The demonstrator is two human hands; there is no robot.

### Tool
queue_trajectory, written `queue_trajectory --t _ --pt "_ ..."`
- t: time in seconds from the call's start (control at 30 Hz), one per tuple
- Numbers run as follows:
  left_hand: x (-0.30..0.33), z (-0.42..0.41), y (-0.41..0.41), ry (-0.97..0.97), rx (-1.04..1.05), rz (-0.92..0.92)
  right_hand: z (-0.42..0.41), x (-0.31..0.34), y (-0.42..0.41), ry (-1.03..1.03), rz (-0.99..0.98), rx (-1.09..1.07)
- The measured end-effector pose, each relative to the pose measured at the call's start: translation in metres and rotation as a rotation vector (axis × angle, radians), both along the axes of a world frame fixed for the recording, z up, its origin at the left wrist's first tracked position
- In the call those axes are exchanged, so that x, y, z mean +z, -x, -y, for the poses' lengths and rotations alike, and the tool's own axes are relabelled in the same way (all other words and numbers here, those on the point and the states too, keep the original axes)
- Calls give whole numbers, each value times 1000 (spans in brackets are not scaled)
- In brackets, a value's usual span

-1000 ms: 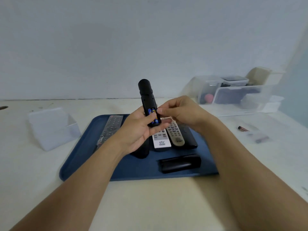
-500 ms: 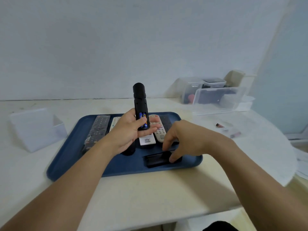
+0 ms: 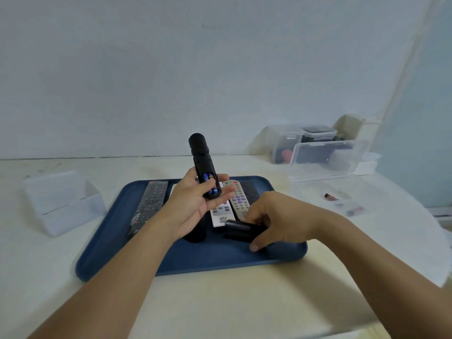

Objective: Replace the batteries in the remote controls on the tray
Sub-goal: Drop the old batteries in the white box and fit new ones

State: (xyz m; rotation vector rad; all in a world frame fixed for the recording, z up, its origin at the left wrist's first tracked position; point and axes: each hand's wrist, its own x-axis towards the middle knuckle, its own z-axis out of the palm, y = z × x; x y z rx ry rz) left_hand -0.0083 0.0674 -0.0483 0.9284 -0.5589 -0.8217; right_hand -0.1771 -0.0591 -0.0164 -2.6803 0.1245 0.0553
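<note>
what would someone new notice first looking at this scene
Centre frame, the left hand holds up a black remote control, its open back showing blue batteries. Beneath lies a dark blue plastic tray of remotes, where the right hand grips a black battery cover.

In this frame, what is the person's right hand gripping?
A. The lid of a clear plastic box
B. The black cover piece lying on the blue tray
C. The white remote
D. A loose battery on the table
B: the right hand curls its fingers and thumb round the black cover piece at the near side of the blue tray, while the left hand holds the black remote upright.
</note>
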Motion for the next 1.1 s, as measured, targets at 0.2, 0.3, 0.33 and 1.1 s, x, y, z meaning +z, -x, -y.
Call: queue_trajectory --t 0.2,0.3,0.33,1.1 --pt "2 2 -3 55 17 -52 15 11 -29 -758 230 -136" --pt "5 2 -5 98 46 -108 7 4 -63 -817 203 -153" --pt "5 1 -8 108 64 -122 4 2 -72 -877 207 -170" --pt "8 -1 -19 78 133 -161 -9 -20 -77 -1041 374 -270"
